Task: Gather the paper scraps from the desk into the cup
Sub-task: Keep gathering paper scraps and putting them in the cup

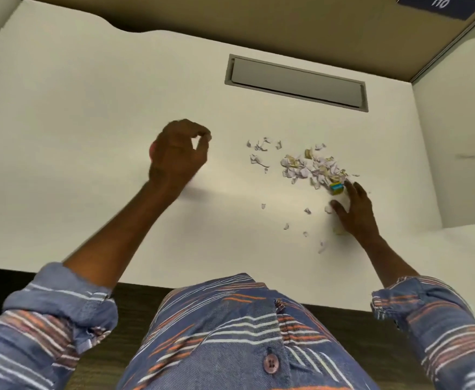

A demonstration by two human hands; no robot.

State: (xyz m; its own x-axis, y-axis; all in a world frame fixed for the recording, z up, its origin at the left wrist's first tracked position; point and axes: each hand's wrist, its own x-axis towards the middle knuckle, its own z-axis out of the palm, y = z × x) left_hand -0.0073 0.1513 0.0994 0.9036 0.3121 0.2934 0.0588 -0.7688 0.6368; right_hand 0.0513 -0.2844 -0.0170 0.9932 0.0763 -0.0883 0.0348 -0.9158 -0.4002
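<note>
A pile of white and tan paper scraps (312, 167) lies right of centre on the cream desk (90, 108). A smaller cluster (260, 153) sits to its left, and loose scraps (306, 211) are strewn nearer me. A small blue-and-yellow piece (336, 188) rests at the pile's near edge. My right hand (354, 212) lies flat on the desk beside the pile, fingers spread, with a scrap showing under the palm. My left hand (178, 153) hovers left of the scraps, thumb and forefinger pinched together. A pink-red sliver (152, 150), possibly the cup, peeks out behind it.
A grey rectangular cable hatch (297, 81) is set into the desk behind the scraps. A cream partition (456, 136) walls the right side. The desk's front edge runs just in front of my striped shirt (230, 333).
</note>
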